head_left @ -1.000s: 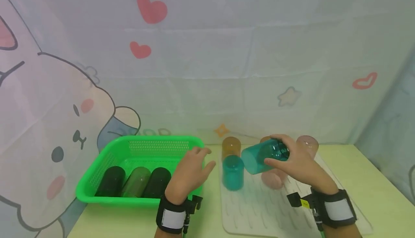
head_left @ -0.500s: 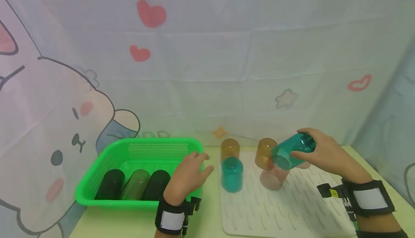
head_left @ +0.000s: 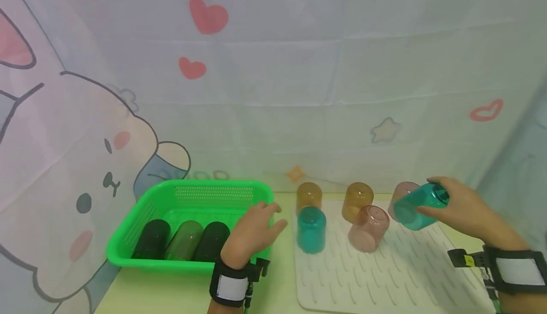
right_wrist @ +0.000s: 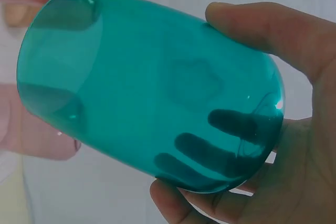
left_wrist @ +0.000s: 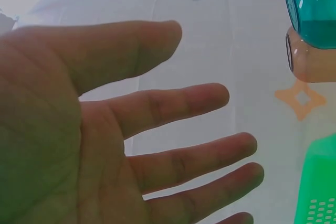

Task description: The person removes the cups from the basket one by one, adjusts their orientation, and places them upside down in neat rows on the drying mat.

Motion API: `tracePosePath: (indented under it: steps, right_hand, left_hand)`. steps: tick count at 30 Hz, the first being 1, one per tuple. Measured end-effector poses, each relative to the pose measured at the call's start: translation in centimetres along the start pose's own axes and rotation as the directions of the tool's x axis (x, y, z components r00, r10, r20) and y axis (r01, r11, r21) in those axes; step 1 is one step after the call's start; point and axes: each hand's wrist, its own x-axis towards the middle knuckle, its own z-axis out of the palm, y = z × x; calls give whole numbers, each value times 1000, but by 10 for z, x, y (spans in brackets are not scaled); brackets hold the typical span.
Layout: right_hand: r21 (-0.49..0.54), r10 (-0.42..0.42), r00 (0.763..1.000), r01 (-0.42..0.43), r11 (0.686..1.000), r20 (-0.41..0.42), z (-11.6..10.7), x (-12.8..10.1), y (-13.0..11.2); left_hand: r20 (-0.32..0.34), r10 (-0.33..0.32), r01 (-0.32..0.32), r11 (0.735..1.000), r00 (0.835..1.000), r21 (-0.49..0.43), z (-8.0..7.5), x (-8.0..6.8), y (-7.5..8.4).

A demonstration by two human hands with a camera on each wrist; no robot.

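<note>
Right hand (head_left: 463, 207) grips a tilted teal cup (head_left: 419, 206) at frame right; left hand (head_left: 252, 231) hovers open, empty, beside the green basket (head_left: 128, 245).

No readable text anywhere.
The backdrop cloth (head_left: 273, 90) carries only drawn hearts, a star and a cartoon animal; the wrist straps and cups bear no legible marks.

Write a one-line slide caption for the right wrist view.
Right hand grips a tilted teal cup by its base, its mouth toward the camera's left.
</note>
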Motion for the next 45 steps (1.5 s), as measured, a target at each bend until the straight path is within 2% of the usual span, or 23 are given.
tracePosePath:
  steps: [6, 15, 24, 36, 45]
  right_hand:
    - [-13, 49, 998, -48, 999, 48, 15, 1, 20]
    - [16, 81, 996, -82, 997, 47, 39, 3, 35]
    - [-38, 146, 987, -143, 989, 74, 56, 8, 53]
    - [-34, 144, 989, -142, 989, 46, 71, 4, 62]
    - [-20, 158, 987, -158, 987, 25, 80, 6, 57]
  left_hand:
    - [17, -14, 14, 1000, 1000, 7, 0, 0, -1]
    - [15, -22, 22, 1000, 1000, 7, -1, 0, -2]
    - [34, -27, 27, 1000, 999, 4, 0, 0, -2]
    - [40, -39, 38, 999, 998, 32, 2, 3, -2]
    - [42, -38, 36, 999, 998, 39, 3, 3, -1]
